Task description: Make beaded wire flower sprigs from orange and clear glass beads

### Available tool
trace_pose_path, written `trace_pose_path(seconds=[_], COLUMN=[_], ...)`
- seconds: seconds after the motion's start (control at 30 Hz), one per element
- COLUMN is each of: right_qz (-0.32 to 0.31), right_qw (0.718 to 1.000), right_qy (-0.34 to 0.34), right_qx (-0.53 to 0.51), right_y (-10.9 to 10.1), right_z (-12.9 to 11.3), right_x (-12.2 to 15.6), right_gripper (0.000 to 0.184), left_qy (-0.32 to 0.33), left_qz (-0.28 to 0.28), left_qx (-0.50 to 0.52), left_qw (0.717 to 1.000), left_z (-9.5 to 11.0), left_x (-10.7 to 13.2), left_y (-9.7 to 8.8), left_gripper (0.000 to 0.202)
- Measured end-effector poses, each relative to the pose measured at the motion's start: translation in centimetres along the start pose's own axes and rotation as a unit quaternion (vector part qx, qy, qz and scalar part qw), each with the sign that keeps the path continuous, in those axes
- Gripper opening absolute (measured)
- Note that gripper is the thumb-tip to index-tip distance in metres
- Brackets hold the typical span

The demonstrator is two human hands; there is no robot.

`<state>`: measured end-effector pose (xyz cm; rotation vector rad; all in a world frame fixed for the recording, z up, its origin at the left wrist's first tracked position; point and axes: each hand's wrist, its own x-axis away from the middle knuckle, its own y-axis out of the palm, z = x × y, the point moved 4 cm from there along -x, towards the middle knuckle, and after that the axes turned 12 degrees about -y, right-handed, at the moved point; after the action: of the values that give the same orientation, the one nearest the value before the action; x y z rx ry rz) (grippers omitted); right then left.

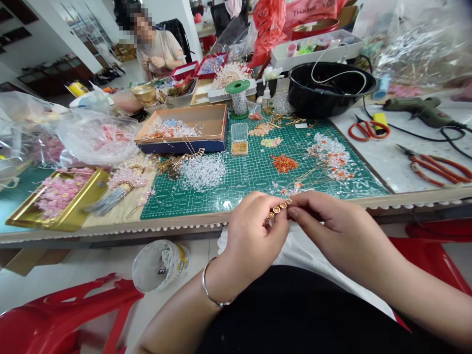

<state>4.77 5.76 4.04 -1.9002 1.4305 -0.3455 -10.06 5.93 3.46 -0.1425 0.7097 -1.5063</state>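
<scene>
Just above the table's front edge, my left hand (pixel 254 236) and my right hand (pixel 332 231) pinch a short gold strip set with small round amber beads (pixel 278 209). My left hand grips its lower end and my right fingertips hold its upper end. Part of the strip is hidden by my fingers. A silver bangle (pixel 217 285) circles my left wrist. Nearest my hands lies a green cutting mat (pixel 254 182), with thin gold wires and pale beaded sprays (pixel 328 157) on it. A heap of transparent beads (pixel 202 171) lies to the left.
A co-worker (pixel 158 56) sits beyond the table. On it stand a cardboard tray (pixel 180 129), gold tray of pink flowers (pixel 61 199), wire spool (pixel 239 101), black bowl (pixel 326 88), glue gun (pixel 416 110), scissors (pixel 368 130) and pliers (pixel 431 167). Red chairs (pixel 431 260) stand below.
</scene>
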Motion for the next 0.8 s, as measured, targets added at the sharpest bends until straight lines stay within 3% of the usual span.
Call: trace_pose_path(seconds=[0.17,0.37,0.53,0.6,0.7,0.8], right_qz=[-0.02,-0.076,-0.137,-0.161,-0.11,-0.023], right_qw=[1.0,0.996,0.988,0.985,0.987,0.987], right_qy=[-0.017,-0.033,-0.004,-0.032,-0.109,-0.113], right_qx=[0.018,-0.029,-0.073,-0.047,0.053,0.109], right_y=[0.2,0.0,0.1,-0.4,-2.2,-3.2], right_z=[-0.1,-1.7,-0.4,0.2,0.2,0.2], right_x=[0.4,2.1,3.1,2.8,2.0,2.4], right_gripper=[0.024,0.029,0.033,0.031,0.027,0.028], left_qy=[-0.039,-0.058,-0.007,0.018,0.025,0.02], left_qz=[-0.004,0.033,0.078,0.087,0.077,0.068], left_qx=[-0.012,0.001,-0.003,-0.013,-0.04,-0.058], left_qw=[0.999,0.998,0.997,0.996,0.996,0.996], left_z=[-0.6,-1.9,-2.0,-1.6,-1.1,-0.9], left_x=[-0.5,-1.2,-1.1,-0.9,-0.8,-1.1], left_y=[0.1,0.0,-0.8,-1.0,-0.9,-0.6], left_gripper=[0.009,0.011,0.01,0.011,0.011,0.01])
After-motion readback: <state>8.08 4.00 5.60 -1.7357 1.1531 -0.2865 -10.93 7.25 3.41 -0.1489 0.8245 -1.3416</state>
